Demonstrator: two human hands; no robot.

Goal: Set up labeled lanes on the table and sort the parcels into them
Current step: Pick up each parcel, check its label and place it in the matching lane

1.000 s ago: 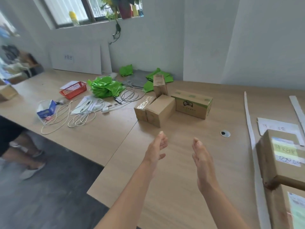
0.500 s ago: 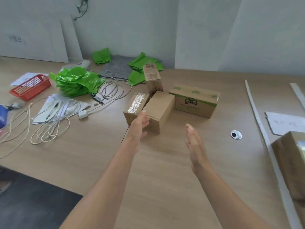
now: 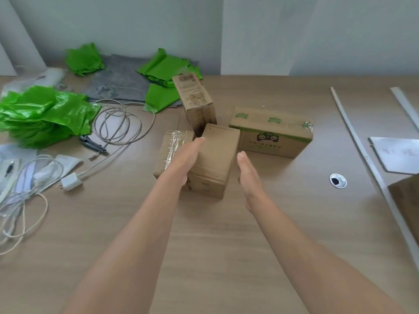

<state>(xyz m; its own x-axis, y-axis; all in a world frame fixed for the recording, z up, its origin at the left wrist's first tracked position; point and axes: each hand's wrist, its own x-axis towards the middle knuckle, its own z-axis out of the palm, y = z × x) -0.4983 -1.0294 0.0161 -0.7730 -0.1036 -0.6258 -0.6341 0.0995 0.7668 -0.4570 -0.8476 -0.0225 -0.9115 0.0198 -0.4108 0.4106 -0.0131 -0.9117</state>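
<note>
So, both hands are flat, fingers [image 3: 196, 142] straight and pressed together, palms facing each other across the plain cardboard box [image 3: 217, 155] in the middle of the counter [image 3: 226, 245]. The left hand [image 3: 183, 159] lies along its left edge, over the taped box [image 3: 169, 152] beside it. The right hand [image 3: 249, 175] is just beside the right face, not touching as far as I can tell. Looks like the pick-up step of the sorting. Next: squeeze in, lift it clear of its neighbours, and carry it right toward the white lane strips [image 3: 353, 137] and paper label [image 3: 395, 156].
</note>
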